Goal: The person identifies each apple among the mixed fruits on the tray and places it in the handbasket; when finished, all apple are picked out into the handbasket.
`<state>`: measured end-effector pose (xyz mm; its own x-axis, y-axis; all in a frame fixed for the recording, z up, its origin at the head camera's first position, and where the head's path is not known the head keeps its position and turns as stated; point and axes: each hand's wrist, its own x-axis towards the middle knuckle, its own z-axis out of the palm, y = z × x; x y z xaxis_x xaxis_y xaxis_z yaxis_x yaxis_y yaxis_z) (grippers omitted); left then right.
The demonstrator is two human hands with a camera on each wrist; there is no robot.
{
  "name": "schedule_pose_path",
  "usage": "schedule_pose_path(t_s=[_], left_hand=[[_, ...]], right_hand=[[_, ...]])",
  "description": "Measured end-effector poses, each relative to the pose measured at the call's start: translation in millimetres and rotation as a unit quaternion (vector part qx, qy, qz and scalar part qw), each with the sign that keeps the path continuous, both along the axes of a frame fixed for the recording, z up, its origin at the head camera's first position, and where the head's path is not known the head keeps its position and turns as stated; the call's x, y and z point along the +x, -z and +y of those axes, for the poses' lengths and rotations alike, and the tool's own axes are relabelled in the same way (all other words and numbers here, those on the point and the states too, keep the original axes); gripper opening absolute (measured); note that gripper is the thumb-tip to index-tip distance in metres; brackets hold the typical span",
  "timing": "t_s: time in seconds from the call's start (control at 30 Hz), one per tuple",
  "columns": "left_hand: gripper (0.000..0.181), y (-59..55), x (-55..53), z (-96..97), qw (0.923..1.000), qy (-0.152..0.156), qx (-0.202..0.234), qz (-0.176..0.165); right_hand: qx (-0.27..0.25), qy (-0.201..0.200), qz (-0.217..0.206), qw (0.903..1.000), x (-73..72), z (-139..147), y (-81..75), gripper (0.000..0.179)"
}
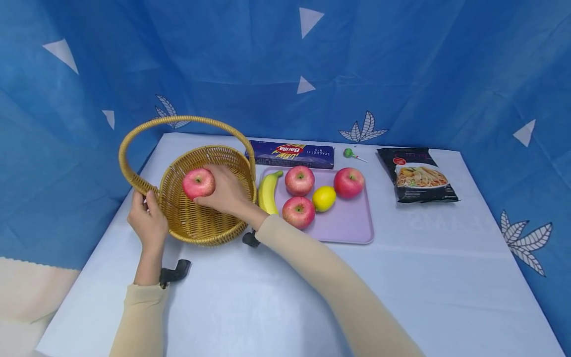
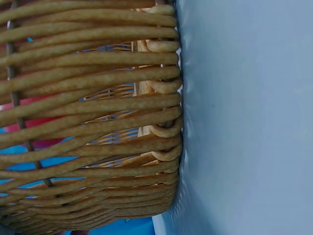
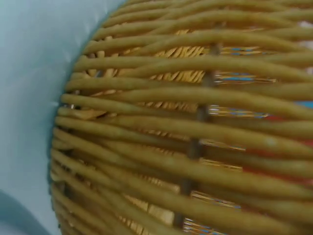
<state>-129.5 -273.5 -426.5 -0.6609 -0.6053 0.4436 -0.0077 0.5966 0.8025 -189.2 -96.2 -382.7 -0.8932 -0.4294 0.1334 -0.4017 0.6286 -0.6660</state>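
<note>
In the head view my right hand (image 1: 223, 188) holds a red apple (image 1: 198, 183) over the inside of a wicker basket (image 1: 207, 238). My left hand (image 1: 148, 218) grips the basket at its left rim, by the foot of the tall arched handle (image 1: 187, 119). Woven side wall (image 2: 98, 107) fills much of the left wrist view, with red showing through the gaps. The right wrist view also looks onto the weave (image 3: 186, 122) from close by, and both hands are out of sight there.
Right of the basket, a lilac tray (image 1: 343, 230) bears a banana (image 1: 268, 193), a lemon (image 1: 324, 198) and three apples (image 1: 299, 212). Behind it lies a blue spaghetti box (image 1: 290, 154), with a green lollipop (image 1: 349, 153) beside it. A black noodle packet (image 1: 419, 176) lies farther right.
</note>
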Motion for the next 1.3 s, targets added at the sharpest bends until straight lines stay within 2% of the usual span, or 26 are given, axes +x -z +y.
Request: schedule_pose_path(t_s=[0.23, 0.43, 0.6, 0.8, 1.17, 1.3], left_hand=[[0.039, 0.9, 0.2, -2.3, 0.9999, -0.008, -0.006, -0.003], [0.039, 0.8, 0.5, -2.5, 0.9999, -0.008, -0.011, -0.006], [0.040, -0.5, 0.3, -3.2, 0.9998, -0.012, -0.011, -0.009], [0.041, 0.6, -0.1, -2.4, 0.9995, -0.013, -0.013, -0.025], [0.041, 1.4, -1.7, 0.1, 0.9997, -0.009, -0.001, -0.023], [0.041, 1.9, -1.8, 0.0, 0.9997, -0.010, 0.000, -0.024]], right_hand=[[0.008, 0.014, -0.002, 0.9999, -11.7, -14.5, 8.4, 0.080], [0.059, 0.036, 0.011, 0.9976, -17.7, -21.6, 16.4, 0.081], [0.070, 0.049, -0.011, 0.9963, -19.3, -23.6, 18.2, 0.081], [0.092, 0.030, -0.016, 0.9952, -20.6, -22.7, 21.8, 0.077], [0.074, 0.002, -0.054, 0.9958, -22.5, -22.0, 24.9, 0.077], [0.081, -0.007, -0.048, 0.9955, -22.3, -22.5, 24.2, 0.073]])
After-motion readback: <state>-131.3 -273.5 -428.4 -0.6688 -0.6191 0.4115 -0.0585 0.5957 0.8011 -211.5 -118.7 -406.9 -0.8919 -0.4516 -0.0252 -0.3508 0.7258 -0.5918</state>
